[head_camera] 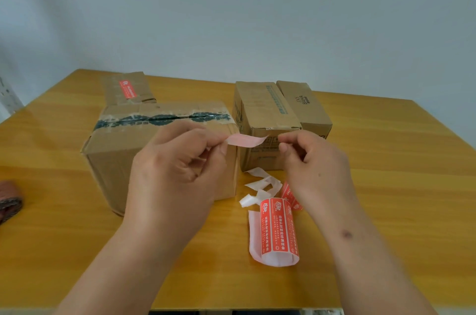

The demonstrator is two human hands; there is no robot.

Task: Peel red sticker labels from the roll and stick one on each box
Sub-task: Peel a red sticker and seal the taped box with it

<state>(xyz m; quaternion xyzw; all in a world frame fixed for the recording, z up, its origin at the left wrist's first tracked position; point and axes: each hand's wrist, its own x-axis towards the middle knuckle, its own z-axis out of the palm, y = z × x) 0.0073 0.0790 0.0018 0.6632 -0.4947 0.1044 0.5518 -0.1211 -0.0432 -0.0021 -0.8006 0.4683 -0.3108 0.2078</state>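
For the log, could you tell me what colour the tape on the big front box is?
Clear tape printed with a dark green pattern; head view.

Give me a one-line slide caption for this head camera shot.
Left hand pinches a peeled sticker above the large taped box; right hand beside it, label roll on table.
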